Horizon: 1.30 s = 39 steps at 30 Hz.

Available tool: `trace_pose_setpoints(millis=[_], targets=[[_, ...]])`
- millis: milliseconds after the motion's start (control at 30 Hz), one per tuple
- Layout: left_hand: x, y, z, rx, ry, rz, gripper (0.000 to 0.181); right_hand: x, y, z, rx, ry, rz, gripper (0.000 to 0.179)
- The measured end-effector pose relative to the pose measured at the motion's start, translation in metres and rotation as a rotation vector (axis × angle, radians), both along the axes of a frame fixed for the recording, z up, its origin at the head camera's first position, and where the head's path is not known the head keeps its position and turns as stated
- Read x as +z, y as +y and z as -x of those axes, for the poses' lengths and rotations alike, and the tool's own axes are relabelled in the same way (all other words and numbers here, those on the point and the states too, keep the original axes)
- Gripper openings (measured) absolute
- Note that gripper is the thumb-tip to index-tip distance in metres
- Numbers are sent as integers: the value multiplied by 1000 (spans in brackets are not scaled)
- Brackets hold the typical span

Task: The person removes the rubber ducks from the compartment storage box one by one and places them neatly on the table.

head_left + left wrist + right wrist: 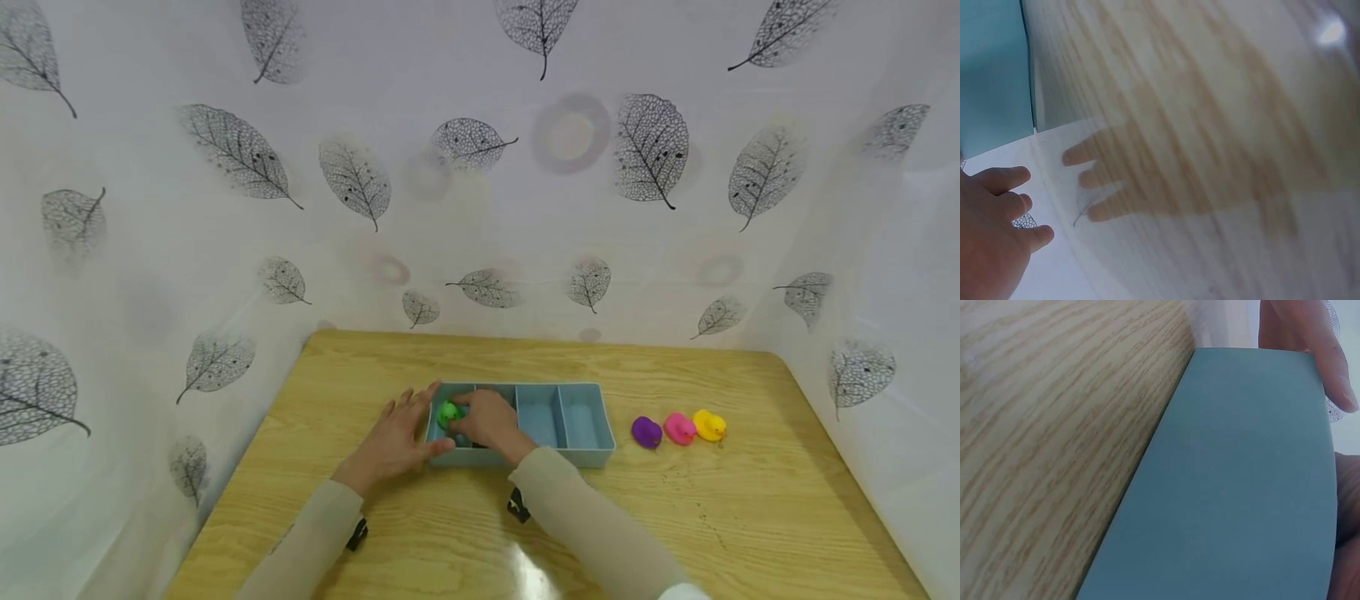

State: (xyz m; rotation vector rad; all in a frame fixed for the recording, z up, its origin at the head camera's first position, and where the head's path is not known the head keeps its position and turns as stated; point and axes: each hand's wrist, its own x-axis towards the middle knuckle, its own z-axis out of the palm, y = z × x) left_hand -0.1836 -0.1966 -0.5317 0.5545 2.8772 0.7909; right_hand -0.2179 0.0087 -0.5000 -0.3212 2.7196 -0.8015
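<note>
A long blue-grey tray (pixel 588 457) with four compartments lies on the wooden table. In its leftmost compartment is a small green rubber duck (pixel 447 413). My right hand (pixel 491 421) reaches over the tray's front wall and pinches the duck at its right side with thumb and curled fingers. At the tray's left end is my left hand (pixel 397 442), fingers spread and fairly straight, its thumb at the front left corner. The right wrist view is mostly the tray's outer wall (pixel 1222 475), which hides most of the right hand (pixel 1349 519).
To the right of the tray, a purple duck (pixel 647 432), a pink duck (pixel 680 428) and a yellow duck (pixel 709 425) stand in a row on the table (pixel 360 367). A white sheet with leaf prints (pixel 480 217) rises behind the table and at both sides.
</note>
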Motion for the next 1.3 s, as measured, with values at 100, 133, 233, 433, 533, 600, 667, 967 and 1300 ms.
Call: trace_pose_setpoints(millis=[100,133,233,433,533,600,667,967,1300], targets=[[0,0,0,0,-6,0,99,0,0,0,4,17,0,51],[0,0,1,0,-7,0,99,0,0,0,6,23,3,51],[0,-1,1,-2,-7,-1,99,0,0,-1,7,36,16,50],[1,-1,0,0,-7,-5,99,-1,1,-3,-21,45,50,51],[1,0,0,2,-14,-2,99,-2,2,-3,-17,66,61,52],[1,1,0,2,-16,1,99,-2,3,-3,-5,94,56,52],[2,1,-1,3,-19,5,100,-2,4,-3,5,117,71,51],[2,1,-1,17,-25,8,99,18,20,-2,58,195,187,50],[0,2,0,12,-11,-9,99,32,44,-1,226,232,416,40]])
